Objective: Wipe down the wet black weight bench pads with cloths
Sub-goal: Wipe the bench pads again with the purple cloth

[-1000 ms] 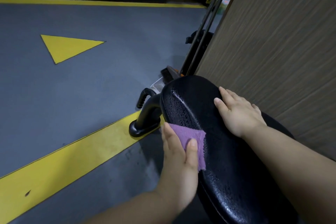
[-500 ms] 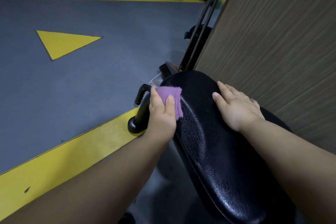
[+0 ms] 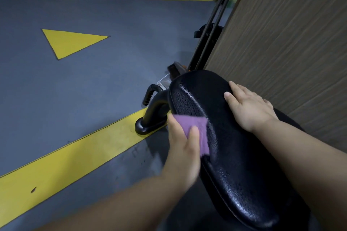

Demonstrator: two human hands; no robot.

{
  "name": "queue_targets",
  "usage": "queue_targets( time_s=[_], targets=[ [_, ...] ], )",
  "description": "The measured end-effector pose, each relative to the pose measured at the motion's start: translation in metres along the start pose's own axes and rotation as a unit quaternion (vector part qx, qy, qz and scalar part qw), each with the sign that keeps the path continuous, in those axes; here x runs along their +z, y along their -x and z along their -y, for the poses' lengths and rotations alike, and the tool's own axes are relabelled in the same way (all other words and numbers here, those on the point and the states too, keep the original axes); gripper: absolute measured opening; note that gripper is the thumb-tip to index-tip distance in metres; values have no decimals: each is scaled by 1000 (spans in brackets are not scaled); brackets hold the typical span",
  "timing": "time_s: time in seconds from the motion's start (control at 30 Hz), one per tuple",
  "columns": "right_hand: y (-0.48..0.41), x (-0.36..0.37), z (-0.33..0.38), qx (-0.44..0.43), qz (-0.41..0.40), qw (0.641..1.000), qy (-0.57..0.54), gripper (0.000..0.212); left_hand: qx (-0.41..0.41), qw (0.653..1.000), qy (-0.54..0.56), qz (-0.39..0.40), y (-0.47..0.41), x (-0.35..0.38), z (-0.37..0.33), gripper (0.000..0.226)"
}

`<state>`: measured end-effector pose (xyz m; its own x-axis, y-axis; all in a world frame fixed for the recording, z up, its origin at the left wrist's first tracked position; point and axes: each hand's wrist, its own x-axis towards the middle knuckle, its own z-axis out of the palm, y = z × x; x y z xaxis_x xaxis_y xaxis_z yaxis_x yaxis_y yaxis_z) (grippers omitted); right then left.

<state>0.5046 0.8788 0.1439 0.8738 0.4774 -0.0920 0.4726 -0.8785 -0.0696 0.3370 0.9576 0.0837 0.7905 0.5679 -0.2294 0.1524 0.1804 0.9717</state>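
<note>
cloth (image 3: 189, 122) now lower on pad (image 3: 240, 165) edge

Glossy wet black bench pad (image 3: 234, 155), purple cloth (image 3: 199, 131) against its left edge
</note>
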Motion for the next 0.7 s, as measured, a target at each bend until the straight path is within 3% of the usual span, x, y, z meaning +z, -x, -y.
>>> queue_targets(
  time_s=[0.17, 0.3, 0.43, 0.6, 0.7],
  targets=[
    [-2, 0, -1, 2, -2, 1000, -5, 58, -22, 997, -29, -61, -62, -16, -23, 62],
    [-2, 1, 0, 2, -2, 1000, -5, 58, -40, 997, -14, -69, -51, -12, -25, 61],
    [-4, 0, 0, 3, -5, 1000, -2, 58, -49, 997, 2, -51, -3, 2, -15, 61],
    [-3, -2, 1, 5, -4, 1000, -6, 58, -111, 993, 14, 46, 54, 10, -3, 65],
    [-4, -1, 1, 9, -6, 1000, -6, 59, -128, 990, 1, 57, 61, 10, -3, 66]
  ],
)
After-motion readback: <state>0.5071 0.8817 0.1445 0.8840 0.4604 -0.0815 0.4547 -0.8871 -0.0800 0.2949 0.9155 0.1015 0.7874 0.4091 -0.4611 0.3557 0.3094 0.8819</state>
